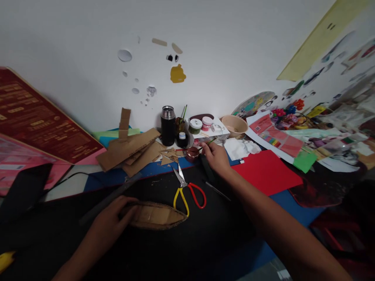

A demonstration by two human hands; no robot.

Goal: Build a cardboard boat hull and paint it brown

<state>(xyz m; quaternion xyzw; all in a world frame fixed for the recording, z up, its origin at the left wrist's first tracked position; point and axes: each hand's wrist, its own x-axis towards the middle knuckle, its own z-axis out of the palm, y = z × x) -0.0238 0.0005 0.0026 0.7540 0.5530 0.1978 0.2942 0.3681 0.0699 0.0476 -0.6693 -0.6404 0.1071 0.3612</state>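
Note:
My left hand (118, 218) is closed on the near-left end of a small boat-shaped cardboard piece (156, 216), which lies on the black mat with its pointed end to the right. Reaching forward, my right hand (216, 157) pinches a thin paintbrush (211, 141) over a small open jar of brown paint (192, 153). The brush tip is at the jar's rim; whether it touches the paint I cannot tell. Between my hands lie scissors (183, 183) with one yellow and one red handle, blades spread. A thin pen-like tool (217, 190) rests beside them.
Along the wall stand a black flask (168, 128), a dark ink bottle (182, 139), lidded paint jars (195, 125) and a beige bowl (234, 125). Cardboard scraps (131, 150) are piled at back left. Red paper (268, 171) lies right, a phone (26, 191) left.

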